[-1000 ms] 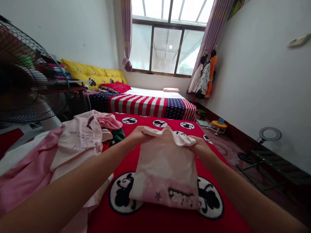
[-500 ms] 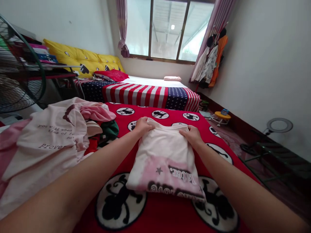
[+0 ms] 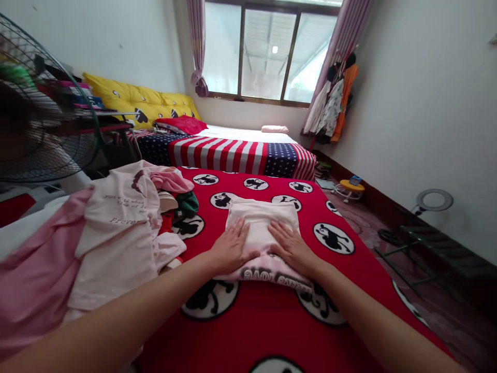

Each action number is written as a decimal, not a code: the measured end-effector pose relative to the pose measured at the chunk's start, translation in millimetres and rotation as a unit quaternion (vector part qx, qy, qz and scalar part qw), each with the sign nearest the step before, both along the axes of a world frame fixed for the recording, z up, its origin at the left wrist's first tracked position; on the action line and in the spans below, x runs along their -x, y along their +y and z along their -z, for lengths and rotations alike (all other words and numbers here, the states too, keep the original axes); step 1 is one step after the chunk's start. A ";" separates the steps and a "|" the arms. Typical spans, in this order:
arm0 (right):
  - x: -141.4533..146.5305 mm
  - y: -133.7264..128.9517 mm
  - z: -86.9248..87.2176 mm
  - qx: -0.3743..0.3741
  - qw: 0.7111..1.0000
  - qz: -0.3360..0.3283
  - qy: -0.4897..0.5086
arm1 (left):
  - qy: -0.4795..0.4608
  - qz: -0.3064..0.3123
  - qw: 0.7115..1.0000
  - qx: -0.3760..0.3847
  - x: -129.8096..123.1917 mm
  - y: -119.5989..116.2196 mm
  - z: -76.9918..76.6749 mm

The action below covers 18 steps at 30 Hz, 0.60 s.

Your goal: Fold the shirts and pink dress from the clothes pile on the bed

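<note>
A folded white and pink T-shirt (image 3: 258, 215) with printed lettering along its near edge lies flat on the red blanket (image 3: 256, 326). My left hand (image 3: 232, 247) rests palm down on its left side, fingers spread. On the right side my right hand (image 3: 292, 248) presses flat too, its fingers stretched forward. Both hands touch the cloth without gripping it, and they cover part of the pink print. To the left is a heap of loose clothes, with a pale pink printed shirt (image 3: 120, 243) on top.
A fan (image 3: 42, 119) stands at the far left. Behind the blanket is a bed with a stars-and-stripes cover (image 3: 221, 155). At right are a yellow stool (image 3: 351, 185), a ring light (image 3: 435, 201) and a dark green metal rack (image 3: 438, 248). Clothes (image 3: 330, 109) hang by the window.
Both hands have let go of the T-shirt's far edge and moved back toward me, and now lie flat on it. The view has shifted slightly left.
</note>
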State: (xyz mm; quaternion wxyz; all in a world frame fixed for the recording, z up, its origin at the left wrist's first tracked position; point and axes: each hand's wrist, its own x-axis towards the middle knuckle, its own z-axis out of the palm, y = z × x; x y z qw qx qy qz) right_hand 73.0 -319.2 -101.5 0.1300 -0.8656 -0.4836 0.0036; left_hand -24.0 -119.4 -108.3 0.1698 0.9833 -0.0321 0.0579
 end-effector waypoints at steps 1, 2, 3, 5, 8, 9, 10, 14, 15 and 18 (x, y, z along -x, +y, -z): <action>-0.1 -3.9 0.3 0.015 1.000 0.022 0.007 | 0.030 -0.021 0.999 -0.004 11.3 0.1 2.8; 2.4 -7.5 -0.5 0.011 0.999 0.041 -0.001 | 0.051 -0.042 0.998 -0.005 22.4 0.6 3.7; 8.4 -10.8 -2.2 -0.005 0.999 0.049 -0.021 | 0.063 -0.055 0.996 -0.006 33.8 0.7 3.0; 29.5 -17.2 -5.3 -0.041 0.997 0.028 -0.064 | 0.076 -0.041 0.996 -0.012 57.7 -2.1 -1.4; 67.0 -25.0 -2.6 -0.033 0.996 -0.049 -0.065 | 0.081 0.010 0.997 -0.019 92.4 -12.7 -9.2; 76.5 -26.1 0.0 -0.021 0.997 -0.057 -0.055 | 0.079 0.014 0.997 -0.012 101.4 -16.1 -11.9; 83.4 -26.2 2.8 -0.011 0.997 -0.053 -0.049 | 0.073 0.008 0.997 0.002 108.1 -18.7 -14.8; 92.2 -15.8 9.1 -0.019 0.995 -0.022 -0.092 | -0.007 -0.073 0.985 0.156 109.6 -18.5 -25.7; 91.9 -11.8 9.1 -0.024 0.993 -0.025 -0.113 | -0.053 -0.106 0.969 0.218 105.7 -16.6 -25.8; 85.6 -1.1 3.7 -0.046 0.994 -0.023 -0.099 | -0.198 -0.187 0.882 0.384 93.8 -10.6 -14.4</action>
